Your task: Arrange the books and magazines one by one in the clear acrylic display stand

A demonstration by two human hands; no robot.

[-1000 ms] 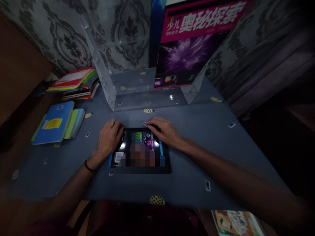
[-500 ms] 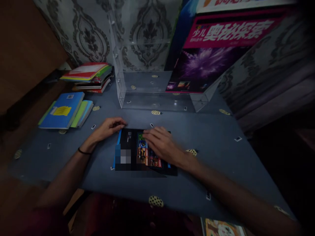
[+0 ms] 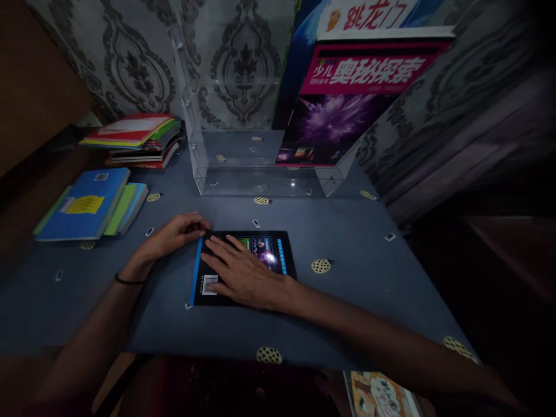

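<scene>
A dark book [image 3: 284,284] with a blue spine edge lies flat on the table, its barcode and small colour pictures facing up. My right hand [image 3: 245,275] rests palm down across the cover, fingers spread toward the spine, partly covering the pictures. At the book's far left corner, my left hand [image 3: 185,231] has its fingers curled together, thumb and fingertips on the corner. A black band circles my left wrist.
Beyond the book stands a clear acrylic rack [image 3: 260,180] holding a magenta-and-purple book [image 3: 343,110] and others. To the left lie a blue book [image 3: 84,205] on green ones and a stack of books [image 3: 134,136]. Another book [image 3: 382,397] shows below the table's front edge.
My right hand has slid left across the cover from the right part toward the spine, its fingers spreading. My left hand stays by the far left corner. The view has shifted slightly.
</scene>
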